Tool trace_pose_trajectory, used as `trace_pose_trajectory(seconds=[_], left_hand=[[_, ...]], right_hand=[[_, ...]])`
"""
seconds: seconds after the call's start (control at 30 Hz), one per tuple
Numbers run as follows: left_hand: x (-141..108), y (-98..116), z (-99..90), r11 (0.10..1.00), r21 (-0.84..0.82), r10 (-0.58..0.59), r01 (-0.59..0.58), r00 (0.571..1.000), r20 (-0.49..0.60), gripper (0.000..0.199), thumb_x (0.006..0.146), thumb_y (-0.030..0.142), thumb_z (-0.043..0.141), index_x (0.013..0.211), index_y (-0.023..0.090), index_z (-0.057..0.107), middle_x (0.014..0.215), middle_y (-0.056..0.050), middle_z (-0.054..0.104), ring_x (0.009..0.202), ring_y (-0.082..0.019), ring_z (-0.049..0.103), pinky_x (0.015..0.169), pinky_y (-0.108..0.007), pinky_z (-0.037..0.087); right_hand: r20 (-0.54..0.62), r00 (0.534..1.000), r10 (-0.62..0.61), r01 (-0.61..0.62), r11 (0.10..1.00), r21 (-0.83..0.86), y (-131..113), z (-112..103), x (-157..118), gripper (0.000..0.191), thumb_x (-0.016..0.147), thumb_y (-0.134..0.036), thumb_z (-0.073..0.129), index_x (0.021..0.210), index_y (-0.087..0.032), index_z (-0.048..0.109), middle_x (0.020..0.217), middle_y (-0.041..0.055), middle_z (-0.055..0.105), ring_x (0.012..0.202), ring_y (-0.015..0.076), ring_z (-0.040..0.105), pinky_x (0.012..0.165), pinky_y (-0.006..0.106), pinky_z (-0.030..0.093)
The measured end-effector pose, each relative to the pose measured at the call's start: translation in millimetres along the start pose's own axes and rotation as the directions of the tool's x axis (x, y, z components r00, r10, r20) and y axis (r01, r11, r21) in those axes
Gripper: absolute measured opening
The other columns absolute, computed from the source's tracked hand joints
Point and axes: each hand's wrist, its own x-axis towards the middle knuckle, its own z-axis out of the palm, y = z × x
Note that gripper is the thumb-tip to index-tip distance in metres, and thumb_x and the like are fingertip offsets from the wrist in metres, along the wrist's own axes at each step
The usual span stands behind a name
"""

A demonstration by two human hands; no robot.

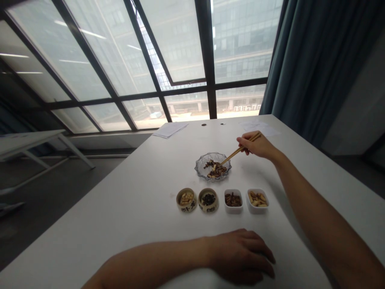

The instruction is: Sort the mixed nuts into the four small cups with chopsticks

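Note:
My right hand is shut on a pair of wooden chopsticks, whose tips reach down into a cut-glass dish. That dish holds a mix of dark and pale nuts or seeds. Below it stand two patterned ceramic cups, holding pale and dark pieces, and two white square dishes, holding brown and pale nuts. My left hand rests on the table near its front edge, fingers loosely curled, holding nothing.
The long white table ends at tall windows. Sheets of paper lie at its far end, near two small dark discs. A teal curtain hangs at right; another table stands at left.

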Motion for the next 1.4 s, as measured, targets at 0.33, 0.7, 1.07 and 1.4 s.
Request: trace_pose_trajectory(seconds=[0.33, 0.7, 1.07, 1.4], left_hand=[[-0.4, -0.7, 1.0, 1.0, 0.016, -0.001, 0.001, 1.0, 0.008, 0.036, 0.098, 0.039, 0.049, 0.121, 0.019, 0.069, 0.137, -0.006, 0.067, 0.131, -0.021, 0.06, 0.122, -0.032, 0.039], [-0.1, -0.8, 2.0, 1.0, 0.011, -0.001, 0.001, 1.0, 0.001, 0.033, 0.097, 0.038, 0.052, 0.119, 0.019, 0.069, 0.136, -0.007, 0.067, 0.13, -0.021, 0.061, 0.121, -0.032, 0.04], [-1.6, -1.9, 3.5, 1.0, 0.026, 0.017, -0.017, 1.0, -0.019, 0.037, 0.098, 0.039, 0.048, 0.119, 0.017, 0.071, 0.136, -0.006, 0.067, 0.128, -0.02, 0.059, 0.121, -0.031, 0.039], [-0.6, -1.2, 3.0, 0.999, 0.027, 0.028, -0.027, 0.999, -0.024, 0.04, 0.099, 0.038, 0.046, 0.118, 0.015, 0.073, 0.134, -0.006, 0.067, 0.126, -0.021, 0.06, 0.12, -0.031, 0.039]], right_hand=[[0.086, 0.996, -0.027, 0.031, 0.998, -0.049, 10.4, 18.5, 0.5, 0.044, 0.092, -0.051, 0.067, 0.066, -0.017, 0.067, 0.06, 0.006, 0.069, 0.045, 0.0136, 0.058, 0.044, 0.025, 0.042], [0.021, 1.0, 0.015, -0.016, 1.0, 0.013, 17.2, 29.4, 3.9, 0.052, 0.089, -0.062, 0.067, 0.063, -0.017, 0.066, 0.05, 0.0048, 0.062, 0.038, 0.0131, 0.053, 0.038, 0.024, 0.039], [0.068, 0.998, -0.008, 0.006, 1.0, 0.03, 17.7, 26.9, 2.3, 0.047, 0.088, -0.056, 0.073, 0.062, -0.017, 0.064, 0.056, 0.0052, 0.067, 0.043, 0.0127, 0.057, 0.043, 0.024, 0.043], [0.07, 0.997, -0.031, 0.031, 0.999, 0.008, 23.3, 28.2, 3.9, 0.049, 0.088, -0.058, 0.072, 0.063, -0.017, 0.064, 0.057, 0.0058, 0.068, 0.043, 0.0131, 0.058, 0.044, 0.024, 0.043]])
